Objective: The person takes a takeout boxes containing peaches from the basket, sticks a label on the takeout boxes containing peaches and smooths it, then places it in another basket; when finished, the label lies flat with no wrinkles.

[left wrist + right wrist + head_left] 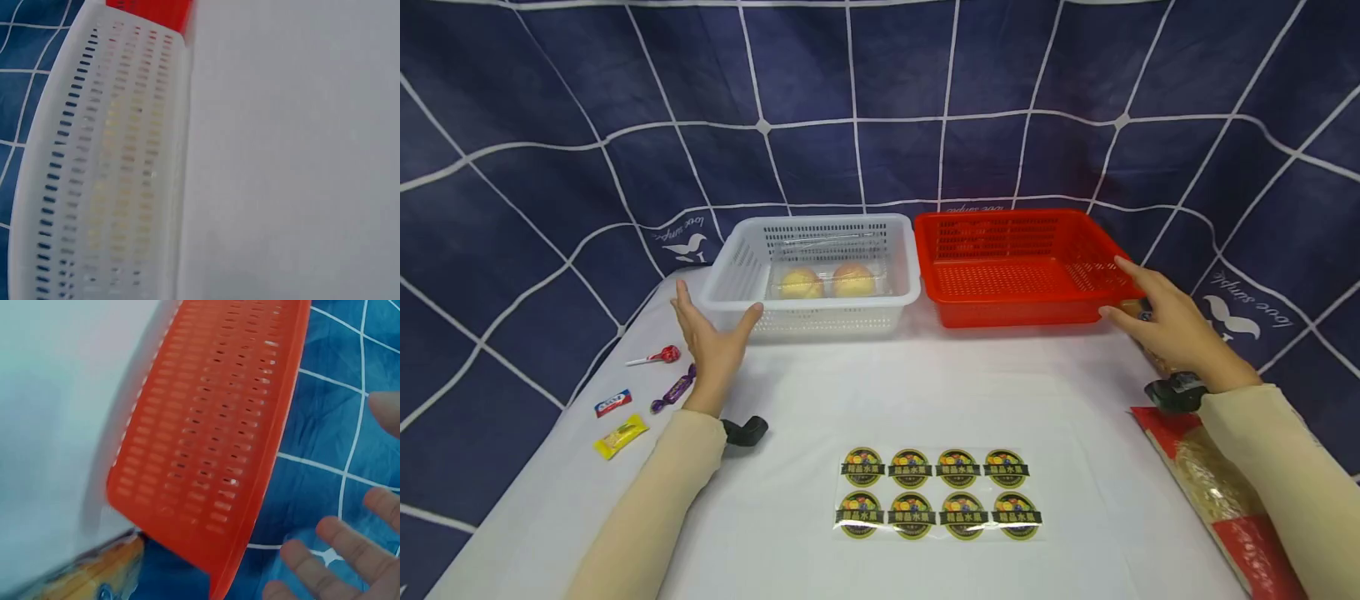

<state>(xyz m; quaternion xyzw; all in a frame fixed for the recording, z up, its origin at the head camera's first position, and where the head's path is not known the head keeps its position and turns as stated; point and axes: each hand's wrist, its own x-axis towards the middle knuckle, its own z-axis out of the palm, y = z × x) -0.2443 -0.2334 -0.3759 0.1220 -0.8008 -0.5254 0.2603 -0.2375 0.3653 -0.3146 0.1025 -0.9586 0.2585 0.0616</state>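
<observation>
The head camera looks forward and down from above the near side of the white tabletop (970, 392), far enough back to take in the white basket (820, 319), the red basket (1022, 314) and the blue grid-patterned curtain (895, 158) behind. The left wrist camera faces the white basket's near long wall from close up, turned sideways so that wall runs up the picture, and shares with the head view the red basket's adjoining corner. The right wrist camera, similarly close and turned the opposite way, shares the red basket's near wall with the head view.
</observation>
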